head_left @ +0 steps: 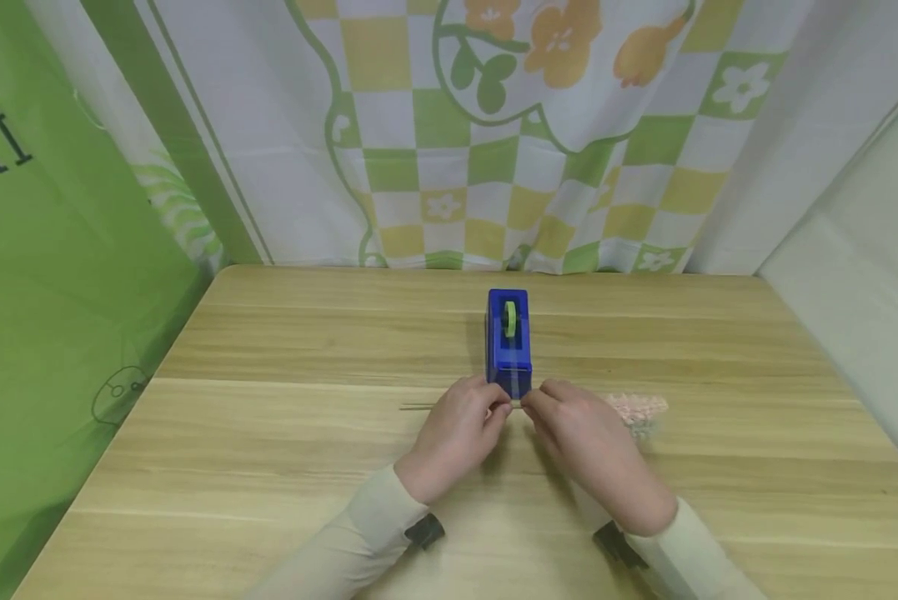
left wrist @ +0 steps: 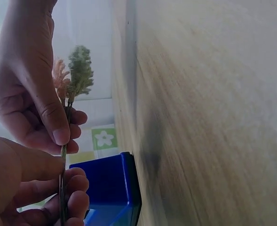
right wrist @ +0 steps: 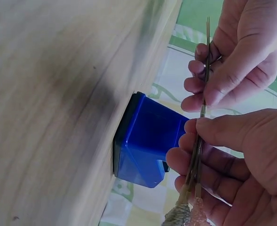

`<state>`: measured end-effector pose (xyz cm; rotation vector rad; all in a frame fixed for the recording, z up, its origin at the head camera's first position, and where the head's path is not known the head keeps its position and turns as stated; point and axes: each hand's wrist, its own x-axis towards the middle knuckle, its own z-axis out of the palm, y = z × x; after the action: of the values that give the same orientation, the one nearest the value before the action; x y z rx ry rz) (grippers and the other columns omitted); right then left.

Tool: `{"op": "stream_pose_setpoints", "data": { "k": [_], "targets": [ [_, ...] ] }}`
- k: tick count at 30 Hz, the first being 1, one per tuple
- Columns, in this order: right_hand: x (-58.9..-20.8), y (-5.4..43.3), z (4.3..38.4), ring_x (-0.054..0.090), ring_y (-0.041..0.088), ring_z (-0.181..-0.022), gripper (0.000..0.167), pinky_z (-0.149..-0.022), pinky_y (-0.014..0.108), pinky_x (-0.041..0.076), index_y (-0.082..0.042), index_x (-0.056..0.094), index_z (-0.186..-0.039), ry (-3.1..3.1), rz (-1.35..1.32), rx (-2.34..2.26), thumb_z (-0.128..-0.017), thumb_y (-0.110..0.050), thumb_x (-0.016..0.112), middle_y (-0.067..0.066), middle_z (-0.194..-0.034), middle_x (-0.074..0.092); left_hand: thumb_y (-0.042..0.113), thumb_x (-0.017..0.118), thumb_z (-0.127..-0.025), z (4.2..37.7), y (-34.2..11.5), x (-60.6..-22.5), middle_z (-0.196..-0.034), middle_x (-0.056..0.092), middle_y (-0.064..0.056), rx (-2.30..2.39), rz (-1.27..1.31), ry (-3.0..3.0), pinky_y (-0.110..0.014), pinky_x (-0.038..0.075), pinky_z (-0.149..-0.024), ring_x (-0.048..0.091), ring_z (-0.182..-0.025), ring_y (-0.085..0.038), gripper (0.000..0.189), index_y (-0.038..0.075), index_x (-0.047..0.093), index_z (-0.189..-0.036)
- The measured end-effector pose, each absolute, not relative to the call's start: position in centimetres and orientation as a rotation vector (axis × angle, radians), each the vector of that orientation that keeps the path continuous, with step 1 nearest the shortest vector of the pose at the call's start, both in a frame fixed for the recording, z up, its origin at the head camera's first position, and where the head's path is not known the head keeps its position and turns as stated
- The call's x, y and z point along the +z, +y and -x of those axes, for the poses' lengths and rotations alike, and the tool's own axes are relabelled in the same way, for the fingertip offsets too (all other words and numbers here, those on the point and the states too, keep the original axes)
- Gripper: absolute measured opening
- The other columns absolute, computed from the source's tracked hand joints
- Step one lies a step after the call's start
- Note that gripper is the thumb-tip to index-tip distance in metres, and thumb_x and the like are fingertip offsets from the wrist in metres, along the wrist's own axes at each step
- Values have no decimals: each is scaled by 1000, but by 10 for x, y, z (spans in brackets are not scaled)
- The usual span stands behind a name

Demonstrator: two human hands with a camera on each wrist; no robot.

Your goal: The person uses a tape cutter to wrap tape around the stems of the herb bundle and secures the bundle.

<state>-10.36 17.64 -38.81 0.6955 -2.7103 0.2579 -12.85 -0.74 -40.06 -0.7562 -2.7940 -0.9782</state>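
Both hands hold a thin bundle of dried-flower stems (right wrist: 194, 165) level across the front of a blue tape dispenser (head_left: 498, 354). My left hand (head_left: 459, 427) pinches the stems between thumb and fingers, their bare ends sticking out to the left. Close beside it, my right hand (head_left: 594, 446) pinches the same bundle nearer the blooms. A pink flower head (head_left: 639, 406) and a grey-green one (left wrist: 81, 70) extend past the right hand. Between the two thumbs, a shiny band (right wrist: 203, 110) shows on the stems. A strip of clear tape (head_left: 514, 379) runs down the dispenser's front toward the fingertips.
The dispenser carries a yellow-green tape roll (head_left: 510, 319) and stands on the wooden table (head_left: 328, 342). Behind the table hangs a checked, flowered curtain (head_left: 449, 167). Green cloth (head_left: 58, 292) hangs on the left. Dark bands (head_left: 424, 531) sit at both wrists.
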Motion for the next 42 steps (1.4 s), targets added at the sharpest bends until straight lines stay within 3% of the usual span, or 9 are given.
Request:
{"op": "stream_pose_setpoints", "data": {
  "k": [6,23,31,42],
  "targets": [
    [-388,176,105,58,9,-66,9,-59,25,53,-10,76,-99,-2704,-689,259,-91,-8,79,-1,-82,68,17,63,-105,130,-8,-399,-91,73,-5,-941,768,-2807,-26,52,-72,60,-79,-14,19,6,77,-97],
    [-389,174,106,56,9,-68,8,-62,26,53,-9,77,-101,-2723,-669,302,-94,-9,77,-1,-84,67,17,66,-103,131,-7,-399,-101,76,-6,-976,751,-2792,-32,58,-82,67,-90,-18,15,6,77,-102],
    [-392,175,109,59,10,-68,8,-61,27,54,-10,77,-101,-2711,-640,331,-93,-10,78,0,-85,69,16,64,-104,133,-7,-402,-91,73,-5,-912,776,-2791,-28,53,-75,61,-80,-15,19,5,77,-96],
    [-390,174,110,60,12,-67,8,-61,29,54,-7,77,-102,-2729,-626,289,-95,-11,75,1,-81,68,16,65,-104,135,-6,-402,-95,75,-5,-968,760,-2768,-31,55,-79,64,-84,-17,16,6,76,-99]
  ]
}}
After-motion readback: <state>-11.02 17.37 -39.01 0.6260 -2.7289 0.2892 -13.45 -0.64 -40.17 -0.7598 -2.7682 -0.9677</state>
